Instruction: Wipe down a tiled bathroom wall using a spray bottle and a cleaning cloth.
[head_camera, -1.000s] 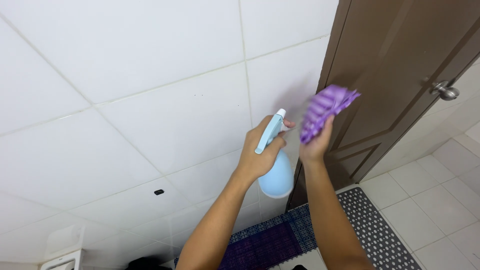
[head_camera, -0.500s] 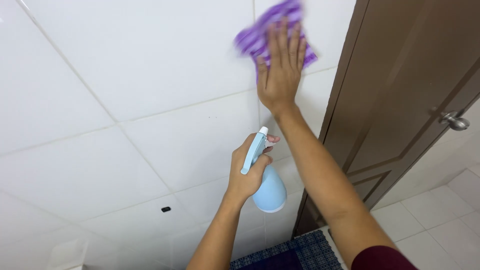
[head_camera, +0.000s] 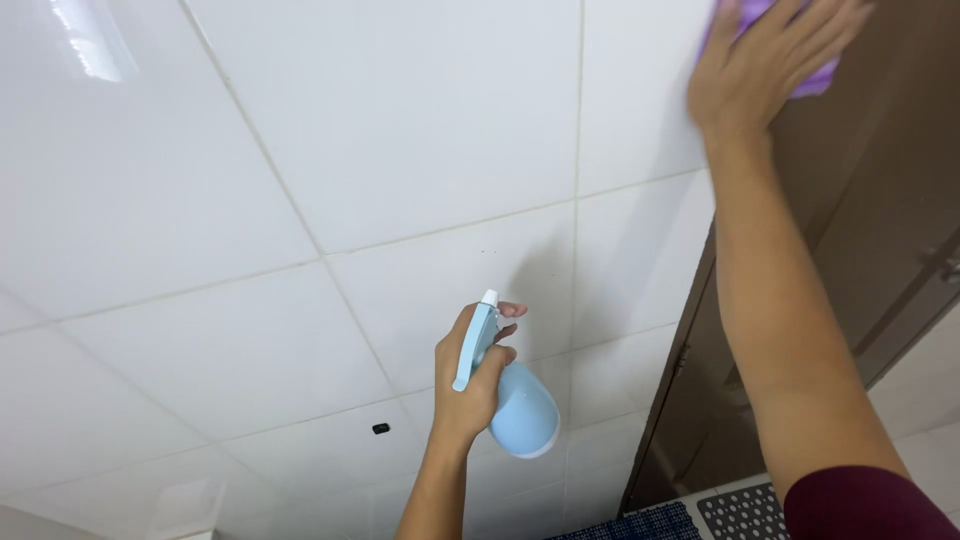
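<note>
My left hand (head_camera: 472, 375) grips a light blue spray bottle (head_camera: 510, 395) by its neck, nozzle pointing up, held in front of the white tiled wall (head_camera: 350, 180). My right hand (head_camera: 765, 60) is raised high at the top right, palm pressing a purple cloth (head_camera: 812, 78) flat where the wall tile meets the brown door frame. Most of the cloth is hidden under my fingers and cut off by the top of the frame.
A dark brown door (head_camera: 860, 250) stands to the right with a metal handle (head_camera: 945, 262). A small black mark (head_camera: 381, 428) sits on a lower tile. A dark blue mat (head_camera: 640, 523) and a perforated grey mat (head_camera: 745, 510) lie on the floor.
My right hand has swept the purple cloth up and to the right along the wall, from beside the bottle to the top by the door. The left hand keeps holding the bottle.
</note>
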